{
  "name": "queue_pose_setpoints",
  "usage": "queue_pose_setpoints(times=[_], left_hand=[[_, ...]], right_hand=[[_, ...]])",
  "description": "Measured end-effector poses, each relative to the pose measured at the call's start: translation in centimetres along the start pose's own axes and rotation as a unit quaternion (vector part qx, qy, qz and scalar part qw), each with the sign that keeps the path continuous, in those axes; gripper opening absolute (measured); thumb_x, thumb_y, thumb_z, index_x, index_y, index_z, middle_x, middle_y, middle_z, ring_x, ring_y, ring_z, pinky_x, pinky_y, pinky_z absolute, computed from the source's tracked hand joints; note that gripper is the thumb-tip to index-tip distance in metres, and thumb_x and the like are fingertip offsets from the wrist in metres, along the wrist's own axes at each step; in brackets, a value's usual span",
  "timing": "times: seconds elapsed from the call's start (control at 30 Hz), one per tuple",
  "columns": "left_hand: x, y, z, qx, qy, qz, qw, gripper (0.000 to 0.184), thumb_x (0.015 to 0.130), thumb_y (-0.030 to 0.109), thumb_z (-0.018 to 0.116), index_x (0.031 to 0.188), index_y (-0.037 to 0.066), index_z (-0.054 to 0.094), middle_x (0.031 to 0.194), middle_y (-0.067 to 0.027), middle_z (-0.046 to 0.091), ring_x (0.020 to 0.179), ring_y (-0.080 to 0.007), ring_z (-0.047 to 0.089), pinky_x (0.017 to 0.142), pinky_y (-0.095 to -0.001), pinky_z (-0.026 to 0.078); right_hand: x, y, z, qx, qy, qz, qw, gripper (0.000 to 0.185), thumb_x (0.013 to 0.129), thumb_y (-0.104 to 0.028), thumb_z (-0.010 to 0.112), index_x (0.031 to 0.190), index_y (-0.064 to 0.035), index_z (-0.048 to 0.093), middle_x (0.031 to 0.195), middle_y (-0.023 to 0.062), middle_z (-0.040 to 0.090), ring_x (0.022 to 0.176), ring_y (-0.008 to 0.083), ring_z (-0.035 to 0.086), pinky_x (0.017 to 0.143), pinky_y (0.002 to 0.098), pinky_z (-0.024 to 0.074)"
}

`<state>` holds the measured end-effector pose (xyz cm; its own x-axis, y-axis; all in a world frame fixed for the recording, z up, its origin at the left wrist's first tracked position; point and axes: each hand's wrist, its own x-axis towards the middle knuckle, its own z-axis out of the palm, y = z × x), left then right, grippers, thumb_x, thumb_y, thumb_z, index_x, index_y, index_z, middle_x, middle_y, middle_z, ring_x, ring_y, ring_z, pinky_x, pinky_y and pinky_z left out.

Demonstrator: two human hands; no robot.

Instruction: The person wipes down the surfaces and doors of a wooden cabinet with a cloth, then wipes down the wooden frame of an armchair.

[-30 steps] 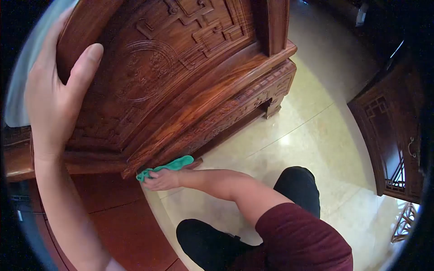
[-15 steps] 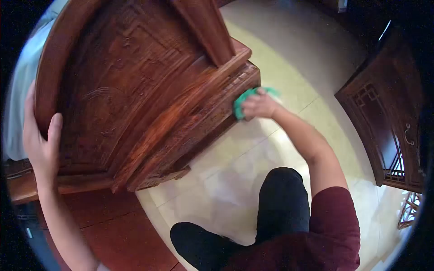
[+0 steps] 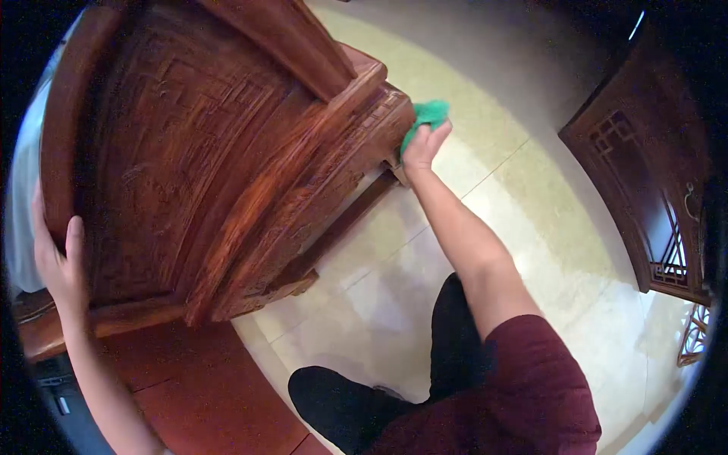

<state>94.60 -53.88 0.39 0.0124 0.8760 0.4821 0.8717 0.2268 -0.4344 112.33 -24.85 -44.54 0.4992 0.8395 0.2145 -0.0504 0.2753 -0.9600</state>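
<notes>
A carved reddish-brown wooden piece of furniture (image 3: 288,182) with a panelled back fills the left half of the head view. My left hand (image 3: 62,262) grips the outer rail (image 3: 67,129) of its panel, thumb on the near face; the other fingers are partly hidden behind the rail. At the far front corner of the base, my right hand (image 3: 425,148) holds a green cloth (image 3: 432,114) against the wood. Part of the cloth bunches out above the fingers.
A dark wooden cabinet (image 3: 629,174) with lattice trim and a metal handle stands at right. Pale tiled floor (image 3: 387,303) lies between it and the furniture. A red-brown flat surface (image 3: 197,387) is at lower left. Pale fabric (image 3: 29,182) hangs behind the rail.
My right hand has moved up and slightly left with the green cloth, around the base corner. My left hand stays on the rail. The whole view has shifted a little.
</notes>
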Motion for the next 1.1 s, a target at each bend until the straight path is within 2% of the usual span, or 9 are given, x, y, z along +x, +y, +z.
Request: queue_pose_setpoints(times=[0.1,0.17,0.27,0.43,0.53,0.7,0.8,0.97,1.1], left_hand=[[-0.2,-0.4,0.1,0.001,0.01,0.002,1.0,0.053,0.086,0.024,0.052,0.129,-0.003,0.036,0.131,-0.0175,0.042,0.123,-0.0278,0.038,0.102,-0.0347,0.025],[-0.1,-0.5,0.0,0.024,0.007,0.015,1.0,0.052,0.088,0.023,0.05,0.13,-0.004,0.034,0.133,-0.0172,0.039,0.124,-0.0271,0.036,0.103,-0.0337,0.024],[0.2,-0.3,0.0,0.017,0.008,0.012,1.0,0.051,0.089,0.023,0.049,0.131,-0.003,0.033,0.134,-0.0165,0.037,0.125,-0.0265,0.034,0.104,-0.0332,0.023],[0.2,-0.3,0.1,-0.059,-0.015,-0.063,0.996,0.055,0.084,0.019,0.054,0.132,0.003,0.034,0.132,-0.0165,0.04,0.124,-0.0275,0.036,0.103,-0.0335,0.026],[-0.5,-0.8,0.3,-0.134,-0.006,-0.1,0.986,0.047,0.083,0.026,0.055,0.12,-0.001,0.048,0.12,-0.0167,0.05,0.113,-0.0275,0.046,0.097,-0.0322,0.032],[0.4,6.3,0.5,-0.11,0.034,-0.004,0.993,0.059,0.081,0.037,0.055,0.12,-0.006,0.045,0.116,-0.0215,0.05,0.108,-0.0307,0.049,0.093,-0.0349,0.036],[0.8,7.0,0.8,-0.129,0.039,0.01,0.991,0.058,0.081,0.037,0.055,0.119,-0.005,0.045,0.115,-0.0212,0.051,0.106,-0.0298,0.05,0.092,-0.0347,0.037],[0.5,6.8,1.1,-0.153,0.052,0.018,0.987,0.057,0.081,0.037,0.054,0.118,-0.005,0.045,0.113,-0.0206,0.052,0.103,-0.0283,0.051,0.09,-0.0343,0.038],[-0.1,6.6,1.3,-0.166,0.055,0.026,0.984,0.056,0.081,0.037,0.054,0.118,-0.004,0.046,0.111,-0.0202,0.052,0.101,-0.027,0.052,0.088,-0.0339,0.039]], right_hand=[[-2.3,9.6,-2.4,-0.161,-0.054,0.135,0.976,0.016,0.081,-0.012,0.046,0.081,0.0026,0.051,0.076,0.0143,0.054,0.066,0.025,0.053,0.06,0.0368,0.0449],[-3.7,4.4,-5.5,-0.128,-0.08,0.438,0.886,0.028,0.074,-0.007,0.053,0.1,0.0049,0.05,0.097,0.025,0.056,0.091,0.0368,0.054,0.084,0.0453,0.0397],[-9.1,7.7,-6.3,-0.193,-0.199,0.192,0.941,0.035,0.073,-0.008,0.054,0.103,0.0062,0.046,0.104,0.0271,0.051,0.1,0.0381,0.049,0.088,0.0459,0.0365],[-10.0,2.4,-8.9,-0.308,-0.394,-0.093,0.861,0.027,0.079,-0.009,0.046,0.104,0.0019,0.049,0.112,0.0226,0.048,0.099,0.0355,0.048,0.084,0.0417,0.039],[-9.8,5.3,-9.6,-0.249,-0.513,-0.497,0.654,0.028,0.079,-0.012,0.044,0.105,-0.0021,0.052,0.117,0.0179,0.048,0.102,0.0316,0.048,0.083,0.0385,0.0397],[-10.4,6.0,-6.3,-0.5,-0.479,-0.438,0.573,0.036,0.081,-0.014,0.045,0.114,-0.0047,0.053,0.131,0.0116,0.042,0.109,0.0291,0.045,0.084,0.0368,0.0411],[-12.9,7.2,-5.6,-0.524,-0.46,-0.275,0.662,0.036,0.081,-0.012,0.045,0.115,-0.0031,0.053,0.132,0.0136,0.04,0.109,0.0312,0.044,0.083,0.0373,0.0422],[-24.3,8.0,-7.2,-0.391,-0.46,-0.413,0.682,0.037,0.081,-0.009,0.043,0.115,0.0026,0.05,0.129,0.0219,0.041,0.106,0.0391,0.044,0.087,0.0474,0.0397],[-38.0,9.4,-6.7,-0.292,-0.621,-0.183,0.704,0.041,0.072,-0.006,0.049,0.112,-0.0029,0.053,0.125,0.0165,0.046,0.108,0.0377,0.042,0.093,0.0465,0.0338]])
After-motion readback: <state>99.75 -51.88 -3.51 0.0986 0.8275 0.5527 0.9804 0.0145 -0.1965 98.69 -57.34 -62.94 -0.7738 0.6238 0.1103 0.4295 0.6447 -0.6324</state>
